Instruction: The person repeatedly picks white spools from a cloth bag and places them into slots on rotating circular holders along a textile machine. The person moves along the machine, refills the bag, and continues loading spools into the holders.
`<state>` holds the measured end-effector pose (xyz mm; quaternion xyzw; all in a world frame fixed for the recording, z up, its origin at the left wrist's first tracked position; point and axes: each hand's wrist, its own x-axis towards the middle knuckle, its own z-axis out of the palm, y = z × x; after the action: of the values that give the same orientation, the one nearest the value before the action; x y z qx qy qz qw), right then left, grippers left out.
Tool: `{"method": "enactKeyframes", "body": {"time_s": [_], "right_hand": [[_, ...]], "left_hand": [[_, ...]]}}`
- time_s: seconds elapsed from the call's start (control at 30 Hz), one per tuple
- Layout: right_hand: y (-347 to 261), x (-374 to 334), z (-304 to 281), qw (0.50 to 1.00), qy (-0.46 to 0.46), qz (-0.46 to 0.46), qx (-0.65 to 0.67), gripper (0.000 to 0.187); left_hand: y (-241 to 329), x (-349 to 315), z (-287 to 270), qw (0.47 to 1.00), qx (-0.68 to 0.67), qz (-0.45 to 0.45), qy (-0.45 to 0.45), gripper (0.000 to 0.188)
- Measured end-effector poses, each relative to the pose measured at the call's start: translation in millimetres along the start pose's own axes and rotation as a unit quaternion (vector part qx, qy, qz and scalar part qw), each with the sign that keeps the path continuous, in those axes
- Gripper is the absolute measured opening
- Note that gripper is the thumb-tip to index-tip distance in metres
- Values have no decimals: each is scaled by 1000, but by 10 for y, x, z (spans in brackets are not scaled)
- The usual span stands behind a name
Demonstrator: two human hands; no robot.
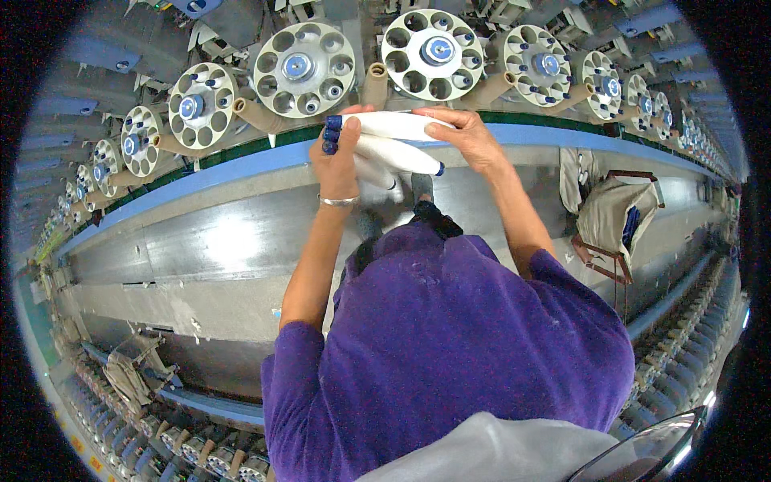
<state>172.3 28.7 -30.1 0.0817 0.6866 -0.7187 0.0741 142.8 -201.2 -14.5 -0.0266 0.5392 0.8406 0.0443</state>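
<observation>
Now your left grip [334, 165] clasps several white bobbins [395, 151] in front of the round magazines [299, 67], blue ends [332, 135] showing beside its thumb. Your right grip [474, 139] pinches the top bobbin [389, 124] at its right end.

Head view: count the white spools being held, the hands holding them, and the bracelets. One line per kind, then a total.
White spools: 3 visible, namely top spool, middle spool, lowest spool
Hands: 2, left hand and right hand
Bracelets: 1, silver bracelet on the left wrist
Total: 6
</observation>
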Motion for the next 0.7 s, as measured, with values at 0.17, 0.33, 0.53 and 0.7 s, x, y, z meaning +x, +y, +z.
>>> {"method": "enactKeyframes", "body": {"time_s": [0.17, 0.33, 0.53, 0.7], "right_hand": [[-19, 305, -58, 996, 65, -61, 27, 17], [205, 482, -465, 975, 139, -102, -143, 13], [576, 727, -730, 942, -2, 167, 290, 9], [882, 866, -979, 782, 41, 337, 523, 14]], "left_hand": [[-211, 153, 384, 995, 42, 55, 65, 23], [-655, 325, 861, 974, 120, 94, 165, 20], [-1279, 496, 1182, 889, 355, 245, 152, 22], [-1568, 633, 1183, 825, 407, 390, 45, 22]]}}
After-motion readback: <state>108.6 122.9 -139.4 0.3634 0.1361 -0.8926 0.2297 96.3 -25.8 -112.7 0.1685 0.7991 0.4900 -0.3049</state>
